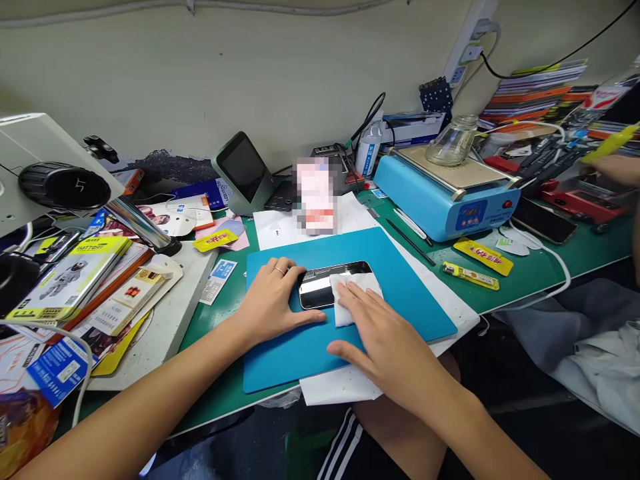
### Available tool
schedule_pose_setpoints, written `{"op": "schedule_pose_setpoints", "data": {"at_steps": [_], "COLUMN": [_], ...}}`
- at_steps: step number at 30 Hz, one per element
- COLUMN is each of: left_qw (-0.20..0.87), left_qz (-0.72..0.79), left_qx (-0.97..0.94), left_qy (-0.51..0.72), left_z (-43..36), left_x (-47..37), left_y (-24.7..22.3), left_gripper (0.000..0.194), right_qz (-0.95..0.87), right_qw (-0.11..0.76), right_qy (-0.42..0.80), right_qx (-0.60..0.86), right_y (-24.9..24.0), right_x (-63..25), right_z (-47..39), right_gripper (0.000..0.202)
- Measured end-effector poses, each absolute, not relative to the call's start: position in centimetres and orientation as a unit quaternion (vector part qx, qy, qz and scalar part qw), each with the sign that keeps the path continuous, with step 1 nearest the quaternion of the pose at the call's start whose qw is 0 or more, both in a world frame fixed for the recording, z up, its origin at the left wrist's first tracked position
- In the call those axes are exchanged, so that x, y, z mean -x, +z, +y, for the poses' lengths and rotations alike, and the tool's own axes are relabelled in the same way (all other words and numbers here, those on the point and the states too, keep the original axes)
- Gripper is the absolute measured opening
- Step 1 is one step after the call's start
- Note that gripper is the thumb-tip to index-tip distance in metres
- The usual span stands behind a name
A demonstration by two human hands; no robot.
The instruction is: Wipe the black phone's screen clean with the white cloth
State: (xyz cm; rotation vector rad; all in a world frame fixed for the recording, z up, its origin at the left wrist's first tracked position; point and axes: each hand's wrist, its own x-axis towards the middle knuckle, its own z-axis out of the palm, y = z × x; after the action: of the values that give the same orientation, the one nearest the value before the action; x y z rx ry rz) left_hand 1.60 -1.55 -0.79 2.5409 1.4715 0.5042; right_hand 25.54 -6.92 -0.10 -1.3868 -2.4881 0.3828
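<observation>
A black-screened phone (316,288) lies flat on a blue mat (295,363), its screen reflecting light. My left hand (273,297) steadies the phone's left end between the thumb below and the fingers above; a ring is on one finger. My right hand (377,327) presses a folded white wipe (343,313) onto the right part of the screen with its fingertips, the thumb held apart over the mat. The wipe and fingers hide part of the phone's right half.
White paper (345,390) sticks out under the mat. Behind stand a small display (243,167) and a blurred-out pink item (317,193). A blue heating machine (440,193) bearing a glass jar (453,141) is right; battery boxes (75,277) are left. Another person's hand (617,170) is far right.
</observation>
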Motion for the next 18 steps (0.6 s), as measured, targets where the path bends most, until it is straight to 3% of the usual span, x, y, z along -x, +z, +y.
{"op": "schedule_pose_setpoints", "data": {"at_steps": [5, 9, 14, 18], "left_qw": [0.088, 0.114, 0.138, 0.133], "left_qz": [0.495, 0.488, 0.481, 0.483], "left_qx": [-0.848, -0.845, -0.827, -0.815], "left_qy": [0.167, 0.184, 0.257, 0.291], "left_z": [-1.5, -1.4, -1.5, -1.6], "left_x": [-1.6, -1.3, -0.8, -0.7], "left_y": [-0.7, -0.7, -0.7, -0.9], "left_gripper": [0.092, 0.090, 0.111, 0.111], "right_qz": [-0.848, -0.848, -0.857, -0.868], "right_qw": [0.105, 0.069, 0.033, 0.045], "right_qy": [0.116, 0.109, 0.123, 0.162], "right_qx": [0.506, 0.514, 0.500, 0.468], "right_y": [-0.4, -0.3, 0.5, 0.7], "right_x": [-27.8, -27.5, -25.0, -22.4], "right_z": [-6.3, -5.0, -3.8, -3.3], "right_gripper": [0.076, 0.087, 0.101, 0.108]}}
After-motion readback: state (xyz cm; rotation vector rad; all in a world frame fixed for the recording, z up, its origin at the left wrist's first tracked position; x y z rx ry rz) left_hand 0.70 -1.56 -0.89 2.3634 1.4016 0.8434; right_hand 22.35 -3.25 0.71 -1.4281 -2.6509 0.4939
